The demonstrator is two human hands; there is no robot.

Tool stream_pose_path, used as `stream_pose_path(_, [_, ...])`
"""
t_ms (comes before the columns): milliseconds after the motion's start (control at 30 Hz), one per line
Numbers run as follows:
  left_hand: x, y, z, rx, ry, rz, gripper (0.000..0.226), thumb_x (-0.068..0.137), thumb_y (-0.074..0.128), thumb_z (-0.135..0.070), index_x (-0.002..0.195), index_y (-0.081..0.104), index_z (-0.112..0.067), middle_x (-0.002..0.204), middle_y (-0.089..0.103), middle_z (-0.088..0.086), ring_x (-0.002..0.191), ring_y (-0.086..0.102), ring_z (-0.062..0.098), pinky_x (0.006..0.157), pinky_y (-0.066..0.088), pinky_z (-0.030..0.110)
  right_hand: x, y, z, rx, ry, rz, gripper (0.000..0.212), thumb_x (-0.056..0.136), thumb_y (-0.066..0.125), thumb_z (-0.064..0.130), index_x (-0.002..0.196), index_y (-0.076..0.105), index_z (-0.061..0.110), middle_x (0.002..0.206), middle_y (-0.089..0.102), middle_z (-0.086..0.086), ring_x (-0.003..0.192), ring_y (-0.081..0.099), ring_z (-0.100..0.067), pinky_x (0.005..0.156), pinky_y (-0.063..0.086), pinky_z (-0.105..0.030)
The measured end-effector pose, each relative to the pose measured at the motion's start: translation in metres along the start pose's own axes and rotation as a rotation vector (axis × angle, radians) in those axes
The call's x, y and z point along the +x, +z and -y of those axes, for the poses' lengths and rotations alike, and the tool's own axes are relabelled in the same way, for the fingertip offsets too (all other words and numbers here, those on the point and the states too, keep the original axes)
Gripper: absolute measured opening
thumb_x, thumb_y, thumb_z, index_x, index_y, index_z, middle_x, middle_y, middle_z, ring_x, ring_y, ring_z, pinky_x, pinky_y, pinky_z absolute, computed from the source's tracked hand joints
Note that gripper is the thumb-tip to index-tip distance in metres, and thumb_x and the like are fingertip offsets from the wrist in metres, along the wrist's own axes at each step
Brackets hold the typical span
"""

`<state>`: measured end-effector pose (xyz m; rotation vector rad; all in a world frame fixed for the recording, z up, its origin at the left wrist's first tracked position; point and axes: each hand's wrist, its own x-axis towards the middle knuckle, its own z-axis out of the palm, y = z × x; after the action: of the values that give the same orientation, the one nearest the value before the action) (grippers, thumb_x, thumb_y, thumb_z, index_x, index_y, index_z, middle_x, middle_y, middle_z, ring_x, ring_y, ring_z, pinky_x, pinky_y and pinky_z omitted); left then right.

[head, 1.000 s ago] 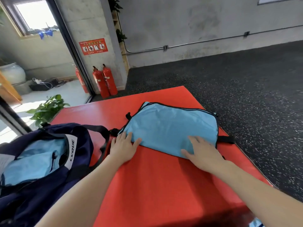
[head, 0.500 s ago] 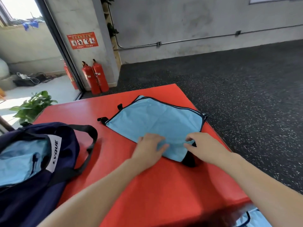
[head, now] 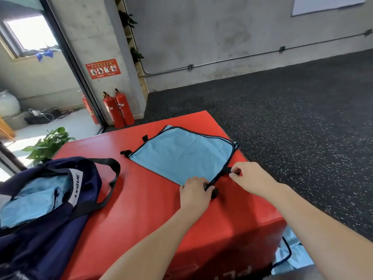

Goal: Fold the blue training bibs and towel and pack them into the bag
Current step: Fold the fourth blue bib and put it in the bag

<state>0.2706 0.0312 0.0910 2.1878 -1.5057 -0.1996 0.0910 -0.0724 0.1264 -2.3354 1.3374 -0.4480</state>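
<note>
A folded light-blue training bib [head: 181, 156] is laid flat on the red plyo box [head: 153, 215], toward its far right corner. Compared with half a second ago, the left hand [head: 194, 191] has been shifted off the middle of the fabric to the bib's near corner, where its fingers are curled onto the black-trimmed edge. The right hand [head: 252, 178] has been drawn slightly back and is now seen pinching a short black strap tab [head: 227, 170] at the bib's right edge, at about 2 o'clock from the left hand. A second black tab [head: 214, 193] is exposed just beside the left hand. The bib's far edge has been kept where it was. At 9 o'clock on the box, the navy bag [head: 40, 229] is standing open, with blue fabric [head: 34, 201] already inside. Another blue bib [head: 292, 253] is seen on the floor at 5 o'clock, below the box's near right corner.
</note>
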Motion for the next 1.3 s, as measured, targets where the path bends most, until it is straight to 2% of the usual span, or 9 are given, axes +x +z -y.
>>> stream_pose_path(200, [-0.027,-0.032,0.025,-0.212,0.003,0.08,0.018,0.085,0.078,-0.032,0.099,0.077,-0.021,0.084,0.062,-0.014,0.085,0.058,0.006,0.08,0.044,0.02,-0.009,0.0,0.004,0.051,-0.051,-0.022,0.01,0.094,0.063,0.035,0.095,0.068,0.027,0.09,0.067,0.013,0.083,0.061,-0.01,0.082,0.052,-0.032])
stream_pose_path(367, [-0.06,-0.066,0.076,-0.212,-0.022,0.143,0.016,0.077,0.085,-0.033,0.084,0.072,-0.038,0.086,0.067,-0.02,0.088,0.062,-0.002,0.078,0.041,0.007,-0.018,0.009,0.012,0.107,-0.142,-0.039,0.011,0.093,0.063,0.027,0.1,0.072,0.025,0.096,0.068,0.014,0.091,0.064,-0.008,0.089,0.052,-0.03])
stream_pose_path(667, [-0.112,-0.134,0.171,-0.154,-0.13,0.161,0.026,0.078,0.085,-0.031,0.067,0.071,-0.05,0.078,0.071,-0.027,0.076,0.062,-0.006,0.074,0.045,0.016,-0.041,0.032,0.027,-0.019,-0.355,0.205,0.027,0.089,0.071,0.047,0.113,0.07,0.034,0.107,0.061,0.024,0.092,0.052,0.01,0.086,0.04,-0.021])
stream_pose_path(767, [-0.123,-0.142,0.182,-0.176,-0.125,0.123,0.027,0.088,0.074,-0.04,0.063,0.069,-0.049,0.069,0.067,-0.027,0.069,0.059,-0.009,0.069,0.042,0.015,-0.042,0.045,0.026,-0.104,-0.404,0.257,0.033,0.088,0.072,0.047,0.118,0.069,0.034,0.11,0.058,0.026,0.108,0.055,-0.001,0.097,0.043,-0.024])
stream_pose_path(833, [-0.13,-0.142,0.183,-0.176,-0.116,0.153,0.013,0.083,0.079,-0.043,0.077,0.071,-0.052,0.083,0.07,-0.028,0.084,0.061,-0.012,0.076,0.042,0.009,-0.042,0.048,0.024,-0.149,-0.432,0.246,0.031,0.09,0.07,0.046,0.119,0.068,0.034,0.109,0.056,0.027,0.112,0.056,-0.006,0.099,0.043,-0.026])
stream_pose_path(933, [-0.137,-0.138,0.187,-0.191,-0.083,0.178,0.034,0.069,0.087,-0.047,0.097,0.068,-0.051,0.105,0.067,-0.028,0.101,0.055,-0.017,0.086,0.038,0.005,-0.041,0.046,0.024,-0.184,-0.465,0.244,0.027,0.094,0.066,0.044,0.118,0.07,0.032,0.115,0.062,0.02,0.112,0.056,-0.007,0.101,0.043,-0.031])
stream_pose_path(1100, [-0.14,-0.131,0.197,-0.158,-0.003,0.172,0.05,0.062,0.085,-0.057,0.108,0.067,-0.05,0.113,0.064,-0.026,0.109,0.054,-0.01,0.095,0.04,0.013,-0.04,0.046,0.024,-0.187,-0.462,0.247,0.026,0.095,0.066,0.04,0.118,0.074,0.033,0.116,0.062,0.018,0.112,0.054,-0.005,0.1,0.039,-0.025])
stream_pose_path(1167, [-0.138,-0.127,0.199,-0.153,0.012,0.141,0.044,0.062,0.08,-0.063,0.103,0.066,-0.053,0.111,0.065,-0.025,0.108,0.056,-0.005,0.098,0.043,0.022,-0.039,0.048,0.023,-0.17,-0.448,0.228,0.024,0.094,0.067,0.039,0.116,0.075,0.035,0.112,0.063,0.018,0.11,0.055,-0.006,0.098,0.04,-0.024])
stream_pose_path(1300, [-0.132,-0.122,0.196,-0.156,0.021,0.058,0.025,0.073,0.084,-0.043,0.085,0.065,-0.052,0.092,0.065,-0.022,0.093,0.058,0.0,0.09,0.046,0.025,-0.039,0.05,0.023,-0.186,-0.473,0.202,0.018,0.094,0.067,0.039,0.11,0.076,0.035,0.104,0.062,0.022,0.103,0.053,-0.002,0.091,0.037,-0.018])
